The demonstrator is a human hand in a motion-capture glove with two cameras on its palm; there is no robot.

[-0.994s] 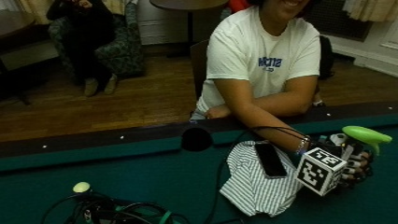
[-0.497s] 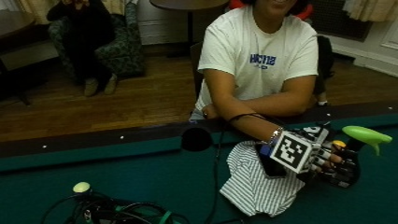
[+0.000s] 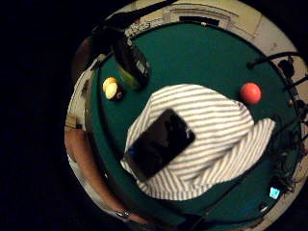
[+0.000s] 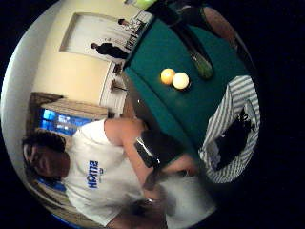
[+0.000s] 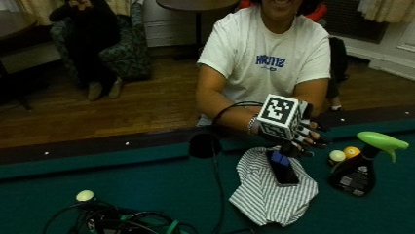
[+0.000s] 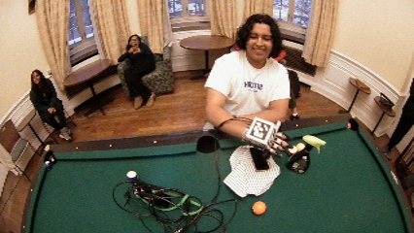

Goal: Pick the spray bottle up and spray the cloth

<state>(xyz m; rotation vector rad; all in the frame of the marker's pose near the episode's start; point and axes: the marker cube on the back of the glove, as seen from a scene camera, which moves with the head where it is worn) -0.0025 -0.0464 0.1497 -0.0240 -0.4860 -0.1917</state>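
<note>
On the green pool table point(image 5: 129, 175) lies the striped cloth point(image 5: 266, 195), a black phone point(image 5: 284, 168) resting on it. Above the cloth hovers the gloved right hand point(image 5: 305, 134) — fingers spread, holding nothing. The spray bottle point(image 5: 356, 168) stands just beside the cloth — two balls point(image 5: 344, 154) behind it.

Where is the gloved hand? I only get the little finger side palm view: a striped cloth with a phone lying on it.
Observer: The right hand hovers above the striped cloth, fingers straight, holding nothing.
Operator: Is the dark thing by the two balls the spray bottle?
Observer: Yes. The outside view shows it upright, with a green trigger head, apart from the hand.
Operator: Anything else on the felt?
Observer: A pale ball, well away from the cloth.
</note>
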